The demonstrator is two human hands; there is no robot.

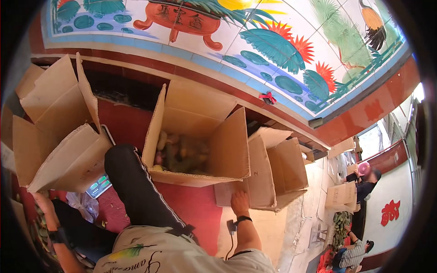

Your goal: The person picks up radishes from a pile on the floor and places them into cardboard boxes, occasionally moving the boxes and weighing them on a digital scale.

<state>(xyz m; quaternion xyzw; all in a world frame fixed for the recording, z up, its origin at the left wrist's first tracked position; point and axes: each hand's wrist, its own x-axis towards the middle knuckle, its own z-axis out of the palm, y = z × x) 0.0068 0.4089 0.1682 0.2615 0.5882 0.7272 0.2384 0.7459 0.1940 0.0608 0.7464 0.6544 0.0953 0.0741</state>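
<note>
My right hand (240, 203) rests against the lower side of an open cardboard box (259, 175) on the right, fingers pressed to the cardboard. My left hand (44, 203) is at the bottom edge of another open box (68, 159) on the left; its fingers are partly hidden, and what they hold cannot be made out. Between them stands a third open box (198, 102) with green and yellowish produce (180, 152) inside. Beside the left box, a scale (99, 185) with a lit green display lies near a clear plastic bag (83, 204).
Red cloth (182, 204) covers the floor around my knees. A painted tile wall (218, 32) runs behind the boxes. At the far right, two people (366, 184) are near a cardboard box (340, 196) and a green produce pile (340, 227). More produce lies at far left.
</note>
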